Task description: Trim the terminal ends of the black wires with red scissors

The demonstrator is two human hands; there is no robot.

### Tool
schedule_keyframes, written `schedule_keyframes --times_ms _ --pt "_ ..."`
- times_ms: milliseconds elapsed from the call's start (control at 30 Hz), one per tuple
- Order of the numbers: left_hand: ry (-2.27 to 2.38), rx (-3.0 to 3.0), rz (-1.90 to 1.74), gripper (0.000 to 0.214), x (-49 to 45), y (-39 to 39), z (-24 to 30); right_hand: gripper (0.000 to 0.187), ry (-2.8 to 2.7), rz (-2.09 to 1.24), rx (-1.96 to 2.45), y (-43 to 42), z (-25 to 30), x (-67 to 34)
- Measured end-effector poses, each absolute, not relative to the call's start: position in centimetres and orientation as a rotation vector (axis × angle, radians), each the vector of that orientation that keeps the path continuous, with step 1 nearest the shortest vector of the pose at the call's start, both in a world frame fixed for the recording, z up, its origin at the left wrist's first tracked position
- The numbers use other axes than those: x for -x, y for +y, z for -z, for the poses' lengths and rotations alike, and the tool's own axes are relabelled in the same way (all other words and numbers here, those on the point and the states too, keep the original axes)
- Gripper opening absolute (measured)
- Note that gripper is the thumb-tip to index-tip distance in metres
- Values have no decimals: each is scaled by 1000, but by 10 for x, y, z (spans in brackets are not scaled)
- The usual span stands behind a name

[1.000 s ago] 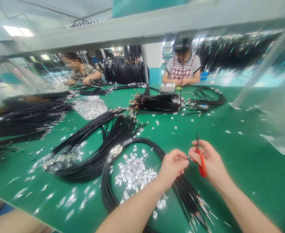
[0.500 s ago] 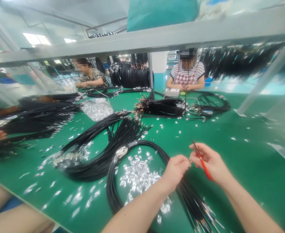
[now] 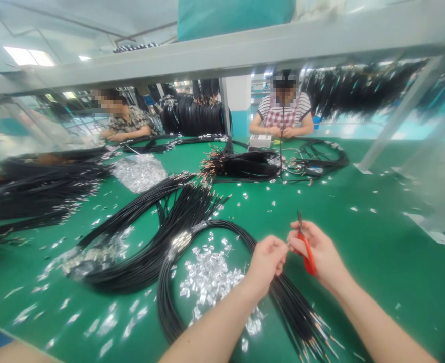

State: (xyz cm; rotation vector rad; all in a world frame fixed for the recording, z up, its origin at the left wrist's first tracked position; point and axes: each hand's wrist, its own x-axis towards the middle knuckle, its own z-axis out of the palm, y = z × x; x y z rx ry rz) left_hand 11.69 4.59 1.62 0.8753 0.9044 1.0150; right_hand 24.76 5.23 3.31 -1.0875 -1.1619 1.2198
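Note:
My left hand (image 3: 265,259) is closed in a pinch over a looped bundle of black cables (image 3: 165,297). A tiny end, seemingly of one cable, shows between its fingertips and those of my right hand; most of it is hidden. Red-handled scissors (image 3: 309,258) rest in my right hand (image 3: 321,247), blades pointing up and away. Its thumb and forefinger almost touch the left fingertips. Below my hands the bundle fans out into stripped, copper-coloured and white ends (image 3: 317,338). Small silvery foil scraps (image 3: 209,277) lie heaped inside the loop.
More black cable bundles (image 3: 143,257) lie left of the loop, beside a clear bag of foil pieces (image 3: 139,172). A metal shelf beam (image 3: 207,50) crosses above the green table (image 3: 396,262). Two people (image 3: 283,113) sit across it. A shelf leg (image 3: 389,126) stands at right.
The view has turned slightly, so most things appear further left. The scissors have tipped more upright in my right hand. Both hands stay close together.

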Motion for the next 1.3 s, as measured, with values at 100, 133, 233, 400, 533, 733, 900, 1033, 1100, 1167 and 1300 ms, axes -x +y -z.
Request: schedule_keyframes --times_ms 100,133,233,400,533,733,900,1033,1100,1167,1300 --pt "852 -929 -991 21 -116 45 -18 36 -1158 -1192 1062 52 -37 -251" --pt "842 -950 -975 21 -115 45 -18 36 -1161 -1187 1058 51 -39 -252" --pt "846 -1016 -941 25 -114 46 -17 34 -1200 -1156 1072 49 -44 -255" --pt "772 -819 -940 31 -116 48 -20 25 -1399 -909 1131 45 -44 -252" --pt "753 -673 -984 36 -116 47 -25 17 -1541 -723 1149 44 -44 -250" --pt "887 -812 -1119 20 -117 46 -21 22 -1415 -870 1178 47 -48 -249" --pt "925 -933 -1131 13 -118 44 -14 22 -1401 -941 1187 45 -50 -248" --pt "686 -751 -986 24 -116 43 -16 20 -1445 -1071 1123 47 -52 -253" --pt "588 -688 -931 26 -115 43 -18 22 -1408 -1183 1058 49 -50 -256" --pt "542 -666 -907 27 -114 43 -20 25 -1324 -1282 991 51 -46 -257" --pt "583 -667 -947 26 -112 45 -21 31 -1129 -1352 1013 53 -39 -251"
